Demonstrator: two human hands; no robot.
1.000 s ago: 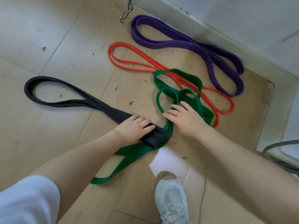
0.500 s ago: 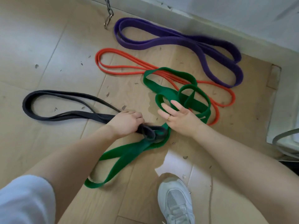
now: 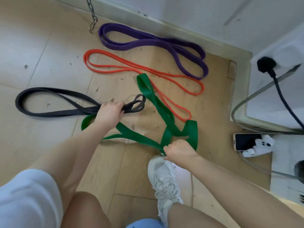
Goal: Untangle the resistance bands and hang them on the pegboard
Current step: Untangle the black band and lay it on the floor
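**Black band in one fist, green band in the other**

My left hand (image 3: 111,112) is curled tight around the black band (image 3: 54,102), gripping it where its strands bunch together; a small loop of it pokes out to the right of my knuckles, and the long loop lies flat on the floor (image 3: 41,51) to the left. My right hand (image 3: 178,149) is closed in a fist on the green band (image 3: 153,96), near my white shoe (image 3: 162,176). From that fist the green band fans out: one loop runs far and left toward the orange band (image 3: 143,69), one short loop stands just right of my hand, and a long strand runs left and passes under my left forearm. The green crosses over the near end of the orange band. The black and green bands lie apart between my hands. The purple band (image 3: 151,43) lies farthest, beside the wall, clear of the others. A chain with a clip (image 3: 93,17) hangs at the far edge. A phone (image 3: 246,141) lies on the right.
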